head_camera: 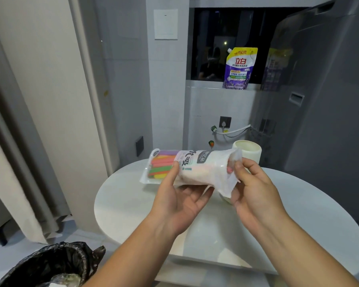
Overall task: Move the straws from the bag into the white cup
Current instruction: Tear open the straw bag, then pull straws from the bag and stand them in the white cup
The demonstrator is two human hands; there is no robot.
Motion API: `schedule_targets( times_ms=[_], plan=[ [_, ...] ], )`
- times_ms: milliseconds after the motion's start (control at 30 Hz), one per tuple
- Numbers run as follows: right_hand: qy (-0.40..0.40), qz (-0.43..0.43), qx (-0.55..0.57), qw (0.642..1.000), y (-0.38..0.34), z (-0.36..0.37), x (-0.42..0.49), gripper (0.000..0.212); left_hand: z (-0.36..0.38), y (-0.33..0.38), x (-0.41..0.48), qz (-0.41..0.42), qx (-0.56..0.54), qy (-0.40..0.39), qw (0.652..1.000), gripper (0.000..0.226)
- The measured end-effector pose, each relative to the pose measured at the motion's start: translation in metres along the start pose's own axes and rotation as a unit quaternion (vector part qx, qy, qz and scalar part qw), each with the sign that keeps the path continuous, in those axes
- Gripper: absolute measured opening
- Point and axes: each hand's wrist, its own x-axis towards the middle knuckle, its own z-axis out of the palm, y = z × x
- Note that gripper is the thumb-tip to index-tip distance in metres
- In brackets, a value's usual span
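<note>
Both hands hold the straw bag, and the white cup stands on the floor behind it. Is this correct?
No: the head view shows the white cup on the table, not the floor. Left hand and right hand do hold the straw bag.

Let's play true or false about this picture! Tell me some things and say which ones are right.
1. The left hand and the right hand both hold the bag. True.
2. The straws are all one colour. False: they are purple, green, orange and more.
3. The white cup stands on the table behind the bag. True.
4. The purple pouch lies on the table. False: it stands on the window ledge.
</note>
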Motion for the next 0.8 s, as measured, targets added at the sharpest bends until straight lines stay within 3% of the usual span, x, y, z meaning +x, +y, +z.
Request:
schedule_targets(
  times_ms=[167, 233, 333, 433, 667, 800],
  plan=[
    [-0.002, 0.131, 0.127, 0.983, 0.007, 0.003, 0.000, 0.020, 0.003, 0.001, 0.009, 0.076, -0.061, -0.043, 0.994, 0.071],
    [-0.001, 0.161, 0.133, 0.978, 0.011, 0.002, -0.002, 0.023, 0.007, 0.008, 0.009, 0.103, -0.059, -0.039, 0.992, 0.060],
    [0.016, 0.180, 0.122, 0.976, 0.009, 0.000, -0.004, 0.028, 0.014, 0.013, 0.008, 0.142, 0.023, -0.033, 0.989, 0.032],
    [0.042, 0.192, 0.131, 0.972, 0.010, -0.004, -0.001, 0.042, 0.019, 0.014, 0.012, 0.201, 0.115, -0.023, 0.973, 0.021],
    [0.033, 0.257, 0.183, 0.948, 0.026, -0.001, 0.008, 0.062, 0.032, 0.008, 0.008, 0.320, 0.238, -0.029, 0.917, 0.044],
    [0.063, 0.256, 0.165, 0.950, 0.027, 0.003, 0.010, 0.054, 0.035, 0.006, 0.006, 0.339, 0.273, -0.023, 0.900, 0.042]
  ],
)
